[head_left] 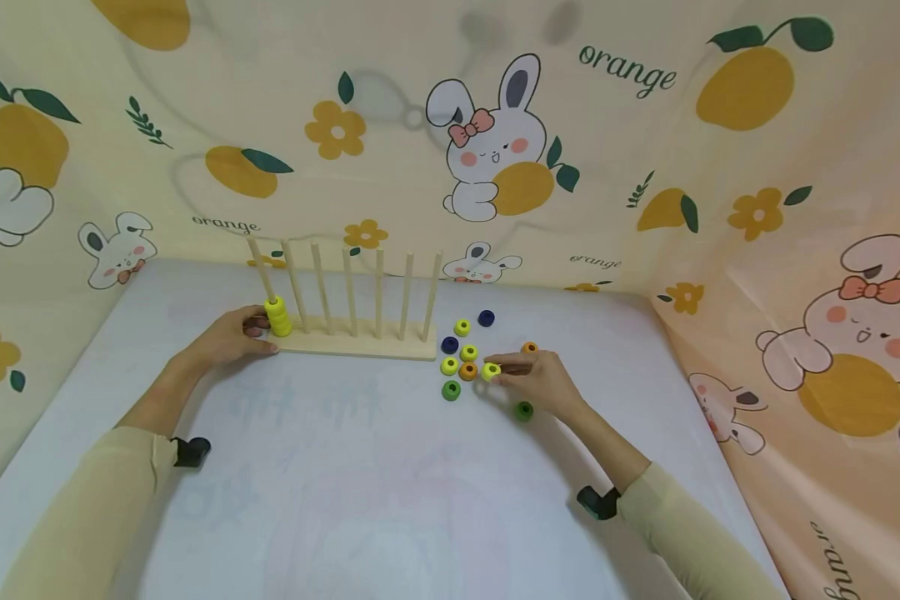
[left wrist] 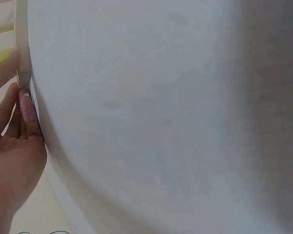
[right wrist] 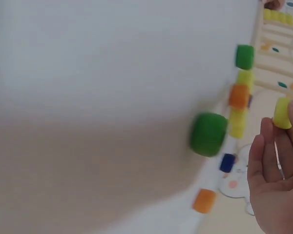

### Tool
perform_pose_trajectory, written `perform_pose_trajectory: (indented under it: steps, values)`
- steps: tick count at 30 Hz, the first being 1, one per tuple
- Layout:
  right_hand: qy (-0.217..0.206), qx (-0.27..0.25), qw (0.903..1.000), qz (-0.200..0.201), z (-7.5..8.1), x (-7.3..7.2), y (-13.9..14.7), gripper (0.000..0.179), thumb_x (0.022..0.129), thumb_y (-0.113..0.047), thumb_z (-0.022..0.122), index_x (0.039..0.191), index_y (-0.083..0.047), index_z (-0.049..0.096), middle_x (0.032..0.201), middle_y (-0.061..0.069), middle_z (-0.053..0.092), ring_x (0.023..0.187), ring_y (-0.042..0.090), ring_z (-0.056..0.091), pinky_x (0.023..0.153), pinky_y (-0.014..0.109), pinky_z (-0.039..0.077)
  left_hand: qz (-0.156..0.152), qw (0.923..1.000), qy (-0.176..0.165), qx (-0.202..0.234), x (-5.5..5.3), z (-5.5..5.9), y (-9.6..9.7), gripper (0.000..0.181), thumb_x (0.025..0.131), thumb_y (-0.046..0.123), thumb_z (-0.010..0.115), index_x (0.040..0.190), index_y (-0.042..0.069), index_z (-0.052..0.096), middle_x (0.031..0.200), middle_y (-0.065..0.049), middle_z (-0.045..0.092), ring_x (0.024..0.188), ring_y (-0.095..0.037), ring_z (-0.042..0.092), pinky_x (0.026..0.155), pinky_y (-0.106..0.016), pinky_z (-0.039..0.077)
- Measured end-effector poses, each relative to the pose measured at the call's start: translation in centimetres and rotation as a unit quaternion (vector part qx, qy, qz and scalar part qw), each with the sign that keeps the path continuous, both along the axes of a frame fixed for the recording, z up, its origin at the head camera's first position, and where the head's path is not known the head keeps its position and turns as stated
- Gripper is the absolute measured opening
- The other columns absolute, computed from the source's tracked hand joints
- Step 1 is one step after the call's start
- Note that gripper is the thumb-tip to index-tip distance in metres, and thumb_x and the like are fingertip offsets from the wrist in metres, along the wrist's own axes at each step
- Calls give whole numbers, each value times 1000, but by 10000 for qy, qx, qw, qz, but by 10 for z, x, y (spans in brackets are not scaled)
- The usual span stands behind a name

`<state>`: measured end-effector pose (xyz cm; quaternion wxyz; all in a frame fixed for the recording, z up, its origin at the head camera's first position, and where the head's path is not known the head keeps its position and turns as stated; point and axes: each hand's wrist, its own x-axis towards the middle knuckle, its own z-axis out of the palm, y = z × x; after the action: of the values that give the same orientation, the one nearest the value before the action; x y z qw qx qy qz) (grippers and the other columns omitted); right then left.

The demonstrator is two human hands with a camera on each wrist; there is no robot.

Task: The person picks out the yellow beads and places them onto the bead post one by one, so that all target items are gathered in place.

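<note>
A wooden peg stand (head_left: 360,343), with a row of several upright pegs, sits on the white table. Yellow beads (head_left: 277,317) are stacked on its leftmost peg. My left hand (head_left: 232,337) holds the left end of the stand's base, thumb at the front and fingers behind. In the left wrist view, the fingertips meet the base's end (left wrist: 23,73). My right hand (head_left: 543,383) pinches a yellow bead (head_left: 491,372) between thumb and fingers, right of the stand. The right wrist view shows this yellow bead (right wrist: 282,113) at the fingertips.
Loose beads lie around the right hand: yellow (head_left: 462,327), dark blue (head_left: 486,318), orange (head_left: 468,372) and green (head_left: 451,391). Another green bead (head_left: 524,411) lies beneath the right wrist. A patterned cloth (head_left: 390,125) hangs behind the table.
</note>
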<state>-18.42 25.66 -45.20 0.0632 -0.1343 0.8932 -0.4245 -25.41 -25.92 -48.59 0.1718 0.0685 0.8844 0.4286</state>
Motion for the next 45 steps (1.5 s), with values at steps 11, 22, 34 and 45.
perform_pose_trajectory:
  steps: [11,22,34,45]
  values:
    - [272,-335,9991,-20,47,-30,-11,32,85,-18,79,117,-14,74,111,2,74,94,17,71,76,24,59,-3,10000,32,-62,-4,-3,-1,85,87,19,77,148,-13,28,140,-32,44,126,-44,42,110,-56,34]
    - [696,-359,9968,176,81,-49,-28,35,87,-16,78,121,-10,72,113,6,73,94,19,71,81,24,58,1,10000,-54,-59,2,-3,-1,85,88,18,76,149,-13,26,143,-33,42,129,-45,41,112,-57,33]
    - [991,-355,9939,330,114,-72,-50,35,88,-13,76,122,-9,71,118,7,71,99,19,70,85,24,57,9,9999,-102,-32,1,2,4,83,89,17,75,150,-11,26,145,-32,40,131,-44,39,114,-56,31]
    - [1304,-668,9879,506,137,-83,-71,32,90,-17,74,120,-8,72,110,7,73,94,18,70,84,24,57,37,9998,-172,127,-1,-1,0,82,89,12,75,150,-10,26,144,-30,40,131,-42,39,115,-53,30]
